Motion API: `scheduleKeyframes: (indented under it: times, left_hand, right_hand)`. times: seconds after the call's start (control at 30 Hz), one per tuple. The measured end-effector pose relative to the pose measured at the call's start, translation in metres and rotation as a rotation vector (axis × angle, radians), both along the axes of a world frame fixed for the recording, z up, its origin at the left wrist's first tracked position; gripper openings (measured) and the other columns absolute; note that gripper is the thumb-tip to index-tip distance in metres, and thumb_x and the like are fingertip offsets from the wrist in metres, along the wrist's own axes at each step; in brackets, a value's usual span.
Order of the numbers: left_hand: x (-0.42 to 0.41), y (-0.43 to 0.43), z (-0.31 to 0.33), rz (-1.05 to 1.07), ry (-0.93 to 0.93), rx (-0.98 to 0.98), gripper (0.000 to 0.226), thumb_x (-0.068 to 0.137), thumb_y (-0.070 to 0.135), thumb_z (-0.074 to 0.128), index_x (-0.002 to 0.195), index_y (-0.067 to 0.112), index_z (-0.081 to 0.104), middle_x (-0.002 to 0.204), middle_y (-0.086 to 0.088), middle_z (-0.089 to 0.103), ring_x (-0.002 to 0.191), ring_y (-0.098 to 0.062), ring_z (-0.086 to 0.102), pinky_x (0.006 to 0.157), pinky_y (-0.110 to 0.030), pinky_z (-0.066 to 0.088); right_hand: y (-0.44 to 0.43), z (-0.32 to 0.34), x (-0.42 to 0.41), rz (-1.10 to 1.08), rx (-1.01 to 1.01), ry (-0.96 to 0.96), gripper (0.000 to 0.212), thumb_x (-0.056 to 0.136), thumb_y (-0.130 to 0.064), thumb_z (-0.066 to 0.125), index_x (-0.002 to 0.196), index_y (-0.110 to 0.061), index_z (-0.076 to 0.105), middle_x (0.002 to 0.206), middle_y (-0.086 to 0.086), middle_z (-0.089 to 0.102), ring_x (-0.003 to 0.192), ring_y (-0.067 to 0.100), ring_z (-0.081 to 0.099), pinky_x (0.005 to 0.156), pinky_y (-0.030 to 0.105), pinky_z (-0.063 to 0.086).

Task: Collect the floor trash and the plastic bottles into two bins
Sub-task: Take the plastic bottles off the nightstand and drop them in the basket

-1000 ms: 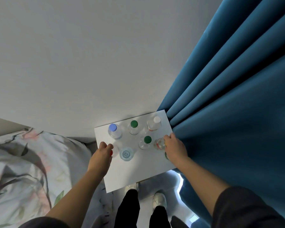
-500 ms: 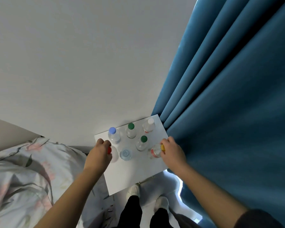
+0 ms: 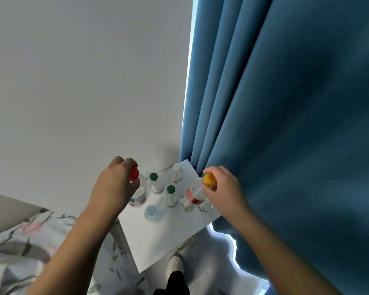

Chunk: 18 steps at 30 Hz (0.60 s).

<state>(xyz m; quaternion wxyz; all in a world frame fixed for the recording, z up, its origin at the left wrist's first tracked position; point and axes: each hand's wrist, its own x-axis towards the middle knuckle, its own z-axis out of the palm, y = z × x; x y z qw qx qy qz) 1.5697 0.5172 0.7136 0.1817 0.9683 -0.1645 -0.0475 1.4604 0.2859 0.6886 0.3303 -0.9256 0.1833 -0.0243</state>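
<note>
Bottles point(image 3: 140, 192) in left grip point(image 3: 113, 186), right grip point(image 3: 224, 188), curtain point(image 3: 285, 124) perhaps touching table point(image 3: 168, 237) edge

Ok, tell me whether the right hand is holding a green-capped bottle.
No, the right hand grips the yellow-capped bottle by its neck, while both green-capped bottles stand untouched on the white table.

Bright daylight leaks in beside and under the blue curtain point(image 3: 285, 124). Left of it the wall point(image 3: 83, 81) looks dim, soft and grey.
</note>
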Motion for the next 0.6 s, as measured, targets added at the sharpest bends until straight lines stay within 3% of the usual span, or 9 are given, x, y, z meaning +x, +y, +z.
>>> scheduleKeyframes:
  times: [0.3, 0.6]
  left_hand:
    - [-0.068, -0.071, 0.04, -0.175, -0.098, -0.158, 0.034, 0.078, 0.015, 0.071, 0.111, 0.014, 0.062, 0.097, -0.004, 0.057, 0.073, -0.021, 0.05, 0.065, -0.027, 0.038]
    - [-0.197, -0.13, 0.049, -0.332, -0.091, -0.249, 0.033, 0.078, 0.014, 0.07, 0.109, 0.015, 0.062, 0.098, -0.004, 0.059, 0.08, -0.022, 0.054, 0.066, -0.028, 0.037]
  right_hand:
    - [-0.029, 0.056, -0.072, -0.131, -0.01, -0.241, 0.028, 0.081, -0.016, 0.067, 0.108, -0.02, 0.063, 0.103, -0.008, 0.058, 0.086, 0.01, 0.055, 0.076, 0.019, 0.046]
    - [-0.056, 0.078, -0.21, -0.228, -0.053, -0.328, 0.029, 0.075, -0.01, 0.072, 0.103, -0.018, 0.065, 0.093, -0.012, 0.057, 0.08, 0.003, 0.049, 0.07, 0.0, 0.036]
